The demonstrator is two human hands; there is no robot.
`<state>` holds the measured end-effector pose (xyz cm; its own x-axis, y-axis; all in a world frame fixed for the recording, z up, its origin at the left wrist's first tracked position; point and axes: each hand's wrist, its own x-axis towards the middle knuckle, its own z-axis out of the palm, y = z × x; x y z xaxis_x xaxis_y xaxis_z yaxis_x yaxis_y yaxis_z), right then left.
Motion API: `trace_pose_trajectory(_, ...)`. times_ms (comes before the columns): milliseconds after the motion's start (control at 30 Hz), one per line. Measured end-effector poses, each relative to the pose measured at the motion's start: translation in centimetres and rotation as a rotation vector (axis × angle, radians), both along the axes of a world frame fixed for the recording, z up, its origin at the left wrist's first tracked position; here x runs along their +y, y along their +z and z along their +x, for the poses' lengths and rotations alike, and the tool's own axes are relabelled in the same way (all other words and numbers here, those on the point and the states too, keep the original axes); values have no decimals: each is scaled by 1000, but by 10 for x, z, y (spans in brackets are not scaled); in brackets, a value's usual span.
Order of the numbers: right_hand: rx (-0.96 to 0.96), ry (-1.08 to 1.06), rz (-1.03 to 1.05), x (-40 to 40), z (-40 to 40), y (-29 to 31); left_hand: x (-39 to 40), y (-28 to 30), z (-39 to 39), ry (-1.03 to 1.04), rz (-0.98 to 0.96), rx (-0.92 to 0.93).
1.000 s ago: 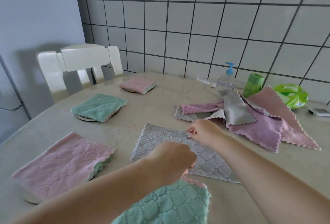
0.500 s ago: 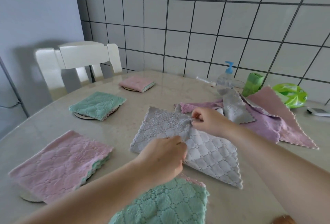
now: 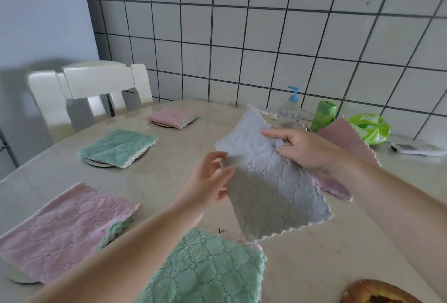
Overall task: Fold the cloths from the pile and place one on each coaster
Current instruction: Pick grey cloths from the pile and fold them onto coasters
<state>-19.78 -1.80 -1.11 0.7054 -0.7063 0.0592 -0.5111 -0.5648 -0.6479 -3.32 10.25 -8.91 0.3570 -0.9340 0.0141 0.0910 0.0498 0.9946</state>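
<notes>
The grey cloth [image 3: 268, 181], flat on the desk [image 3: 169, 177] a second ago, now hangs above it, pinched by left hand [image 3: 208, 181] and right hand [image 3: 302, 148]; folding proceeds mid-air.

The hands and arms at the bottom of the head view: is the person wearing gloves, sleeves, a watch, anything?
Nothing shows. The left hand and right hand are bare, with no gloves, rings or watch visible, and both forearms are uncovered as far as the frame's edge. No sleeve, strap, cable or marking appears.
</notes>
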Motion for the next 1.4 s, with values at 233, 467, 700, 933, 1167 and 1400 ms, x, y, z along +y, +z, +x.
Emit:
trace_pose_trajectory(233, -97, -248, 216, 14, -82, -49, -17, 2, -44, -318, 219, -286)
trace_pose_trajectory(467, -82, -340, 388, 45, -116, -99, -1, -12, -64, -520, 274, -787)
trace_pose_trajectory(700, -117, -165, 134, 61, -148, -103, 12, -23, -56, -514, 82, -1557)
trace_pose_trajectory(933, 21, -47, -60, 77, -169, -111, 3, -18, -45, -716, -458, -1868)
trace_pose_trajectory(1167, -22, -92, -141, 79, -167, -116, 1, -27, -40, -682, -400, -1687)
trace_pose_trajectory(1400, -105, -163, -3, 86, -165, -97, 13, -19, -43, -589, -159, -1244)
